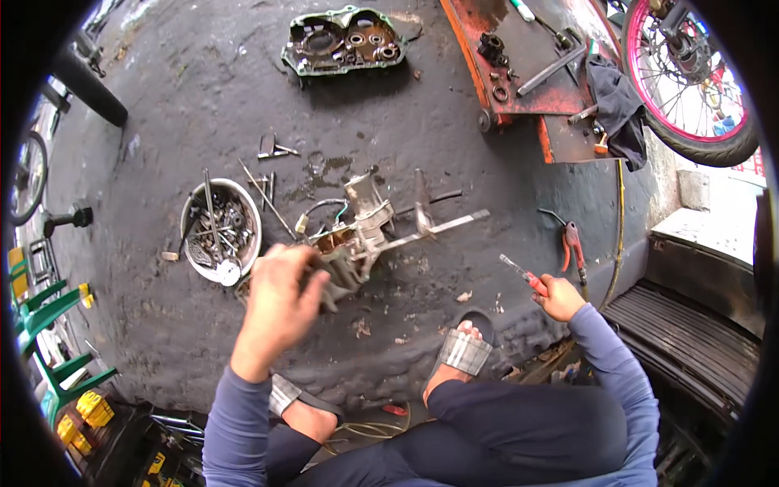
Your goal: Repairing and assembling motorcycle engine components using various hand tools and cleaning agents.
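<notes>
- The left hand (284,284), blurred, is over the near left side of the grey metal engine block (363,243), fingers curled; whether they pinch anything I cannot tell.
- The right hand (560,298) closes its fingers round a slim red-and-pale tool (535,282), which points far and left, well apart from the block.
- The block lies on the dark floor (454,268), between the hands and farther off.
- Left of it stands a round white bowl (257,231) of metal parts.
- A red-handled air gun (573,243) lies just beyond the right hand.
</notes>
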Demonstrator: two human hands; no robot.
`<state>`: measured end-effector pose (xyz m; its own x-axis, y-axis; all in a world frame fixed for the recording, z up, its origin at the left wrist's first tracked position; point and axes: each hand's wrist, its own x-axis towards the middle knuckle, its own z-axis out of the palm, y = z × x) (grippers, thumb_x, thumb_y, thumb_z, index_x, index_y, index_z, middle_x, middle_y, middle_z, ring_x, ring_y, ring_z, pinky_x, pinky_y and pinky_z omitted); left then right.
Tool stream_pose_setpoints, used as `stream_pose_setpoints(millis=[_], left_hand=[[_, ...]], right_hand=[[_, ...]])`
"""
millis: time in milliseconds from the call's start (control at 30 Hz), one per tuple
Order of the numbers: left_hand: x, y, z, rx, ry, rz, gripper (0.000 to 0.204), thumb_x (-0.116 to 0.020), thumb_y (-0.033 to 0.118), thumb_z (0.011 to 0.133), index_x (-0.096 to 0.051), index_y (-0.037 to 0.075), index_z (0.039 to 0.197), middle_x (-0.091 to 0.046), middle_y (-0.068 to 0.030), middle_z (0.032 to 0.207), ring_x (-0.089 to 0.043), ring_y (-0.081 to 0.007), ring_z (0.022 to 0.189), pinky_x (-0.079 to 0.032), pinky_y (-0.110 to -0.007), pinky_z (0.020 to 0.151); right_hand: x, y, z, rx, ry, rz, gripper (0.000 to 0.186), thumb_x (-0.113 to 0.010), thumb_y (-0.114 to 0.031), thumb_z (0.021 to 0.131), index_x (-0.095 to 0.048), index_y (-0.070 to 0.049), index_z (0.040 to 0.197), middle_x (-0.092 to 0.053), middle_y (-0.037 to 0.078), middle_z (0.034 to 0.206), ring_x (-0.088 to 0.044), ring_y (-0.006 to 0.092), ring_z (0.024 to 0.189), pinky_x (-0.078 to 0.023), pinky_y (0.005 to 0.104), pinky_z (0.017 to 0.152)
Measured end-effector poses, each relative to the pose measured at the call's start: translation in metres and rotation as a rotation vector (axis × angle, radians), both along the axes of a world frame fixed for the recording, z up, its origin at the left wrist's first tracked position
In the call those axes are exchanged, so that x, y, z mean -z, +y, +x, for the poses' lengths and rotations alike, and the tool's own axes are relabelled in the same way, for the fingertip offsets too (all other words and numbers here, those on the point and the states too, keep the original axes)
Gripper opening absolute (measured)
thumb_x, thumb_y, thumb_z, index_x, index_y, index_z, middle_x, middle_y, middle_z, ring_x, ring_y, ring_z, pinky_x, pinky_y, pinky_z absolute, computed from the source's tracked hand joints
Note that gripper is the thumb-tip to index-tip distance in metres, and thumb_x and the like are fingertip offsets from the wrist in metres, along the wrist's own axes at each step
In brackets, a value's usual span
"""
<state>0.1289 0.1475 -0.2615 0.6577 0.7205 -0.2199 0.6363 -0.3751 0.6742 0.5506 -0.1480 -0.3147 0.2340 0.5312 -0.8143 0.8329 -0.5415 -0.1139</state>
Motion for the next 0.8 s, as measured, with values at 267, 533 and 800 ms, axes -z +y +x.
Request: stream_pose_setpoints(millis=[267,533,800], left_hand=[[0.009,-0.002,0.012,-0.13,0.052,0.467,0.034,-0.08,0.026,0.076,-0.062,0.001,0.092,-0.06,-0.0158,0.09,-0.058,-0.0381,0.088,-0.049,-0.047,0.079],[0.023,-0.041,0.012,-0.212,-0.027,0.484,0.032,-0.082,0.024,0.076,-0.061,0.002,0.086,-0.058,-0.0146,0.08,-0.056,-0.0371,0.078,-0.047,-0.045,0.069],[0.019,-0.034,0.004,-0.22,0.018,0.48,0.05,-0.09,0.041,0.07,-0.059,0.003,0.078,-0.058,-0.0116,0.075,-0.056,-0.0323,0.072,-0.047,-0.043,0.066]], right_hand=[[0.029,0.133,-0.012,0.655,0.476,0.349,0.066,-0.069,-0.055,0.092,-0.061,0.006,0.117,-0.069,0.022,0.103,-0.072,0.0354,0.094,-0.058,0.0447,0.081],[0.044,0.291,-0.098,0.885,0.737,-0.243,0.059,-0.067,-0.046,0.093,-0.051,-0.002,0.129,-0.065,0.019,0.097,-0.07,0.0295,0.074,-0.06,0.045,0.066],[0.064,0.276,-0.097,0.462,0.396,0.145,0.057,-0.046,-0.052,0.103,-0.062,0.002,0.11,-0.07,0.022,0.086,-0.072,0.0328,0.067,-0.061,0.0427,0.062]])
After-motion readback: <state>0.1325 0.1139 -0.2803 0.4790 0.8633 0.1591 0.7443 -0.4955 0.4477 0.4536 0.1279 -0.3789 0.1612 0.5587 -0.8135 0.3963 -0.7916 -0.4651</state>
